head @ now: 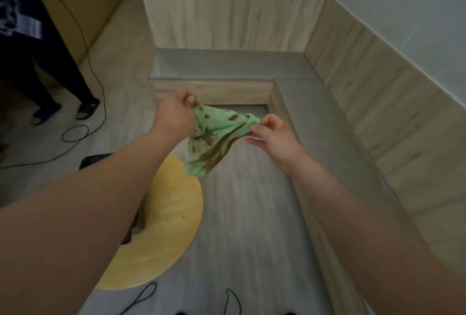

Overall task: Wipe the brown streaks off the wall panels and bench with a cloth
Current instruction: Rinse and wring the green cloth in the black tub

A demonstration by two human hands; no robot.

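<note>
between left hand (pixel 176 113) and right hand (pixel 274 135), stained green cloth (pixel 216 133) stretched, both hands pinching its corners.

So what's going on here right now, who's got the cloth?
A person holds a green cloth stretched between both hands, the left hand gripping one end and the right hand pinching the other. The cloth is smeared brown and hangs above the floor, touching neither the grey bench nor the wall panels. Nothing is being wiped just now.
</note>
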